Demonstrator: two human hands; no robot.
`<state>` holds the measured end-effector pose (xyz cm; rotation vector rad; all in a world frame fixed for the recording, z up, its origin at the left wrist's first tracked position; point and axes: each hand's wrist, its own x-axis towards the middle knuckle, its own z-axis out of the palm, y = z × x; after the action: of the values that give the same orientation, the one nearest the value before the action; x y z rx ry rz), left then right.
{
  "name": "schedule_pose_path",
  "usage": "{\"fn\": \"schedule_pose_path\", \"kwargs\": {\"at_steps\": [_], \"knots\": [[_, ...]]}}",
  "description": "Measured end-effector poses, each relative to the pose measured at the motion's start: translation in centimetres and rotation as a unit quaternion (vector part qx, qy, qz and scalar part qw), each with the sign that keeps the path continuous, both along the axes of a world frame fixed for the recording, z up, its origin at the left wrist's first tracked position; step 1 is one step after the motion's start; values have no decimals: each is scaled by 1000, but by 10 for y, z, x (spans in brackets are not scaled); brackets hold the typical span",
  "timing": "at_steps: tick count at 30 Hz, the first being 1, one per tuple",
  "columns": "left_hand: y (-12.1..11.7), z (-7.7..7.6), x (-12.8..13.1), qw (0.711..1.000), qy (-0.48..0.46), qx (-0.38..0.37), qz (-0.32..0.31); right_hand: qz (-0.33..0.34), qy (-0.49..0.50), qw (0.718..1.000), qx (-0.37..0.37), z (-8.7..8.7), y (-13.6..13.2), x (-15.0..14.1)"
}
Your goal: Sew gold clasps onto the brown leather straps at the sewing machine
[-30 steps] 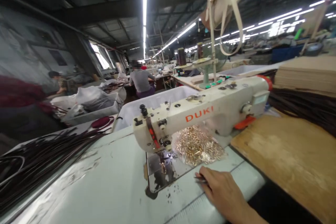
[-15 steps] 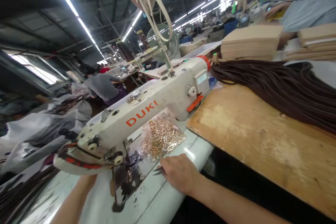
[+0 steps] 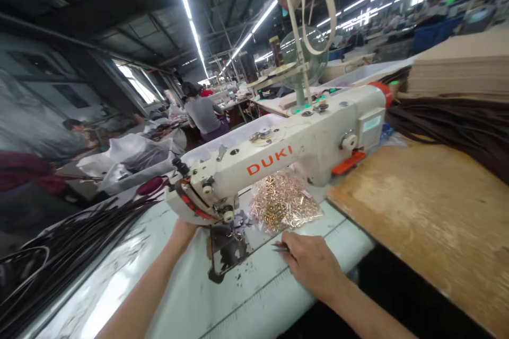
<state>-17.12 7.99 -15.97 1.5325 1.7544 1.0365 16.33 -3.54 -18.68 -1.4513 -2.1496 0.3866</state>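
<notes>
The white sewing machine [image 3: 278, 156], lettered DUKI, stands across the pale table [image 3: 254, 296]. My right hand [image 3: 314, 265] is closed around thread snips [image 3: 280, 247], whose pointed metal tips stick out to the left. It rests on the table in front of a clear bag of small gold metal fittings [image 3: 286, 206] lying under the machine's arm. My left hand [image 3: 185, 230] reaches behind the machine's head, which hides its fingers and anything in them. Beside the needle area, a small gold metal piece [image 3: 237, 235] shows above the dark, worn metal plate [image 3: 228, 251].
A bundle of dark strips [image 3: 79, 233] lies along the table's left side. On the right is a wooden board [image 3: 429, 206], with more dark strips [image 3: 449, 122] and a stack of tan sheets [image 3: 461, 66] beyond it. A person in grey [image 3: 204, 111] sits farther back.
The view has swung to the left, so the machine and both hands appear farther right. My right hand keeps hold of the snips, and my left hand stays behind the machine's head.
</notes>
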Motion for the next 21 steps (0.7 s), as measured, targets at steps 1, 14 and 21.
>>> {"fn": "schedule_pose_path", "kwargs": {"at_steps": [1,14,21], "knots": [[-14,-3,-5,1000,-30,-7,0,-3,-1,1000,-2,-1,0,-1],[-169,10,13,942,-303,-122,75,27,159,978,134,90,9,4],[-94,2,31,997,60,-46,-20,144,40,988,40,62,1,-34]]}}
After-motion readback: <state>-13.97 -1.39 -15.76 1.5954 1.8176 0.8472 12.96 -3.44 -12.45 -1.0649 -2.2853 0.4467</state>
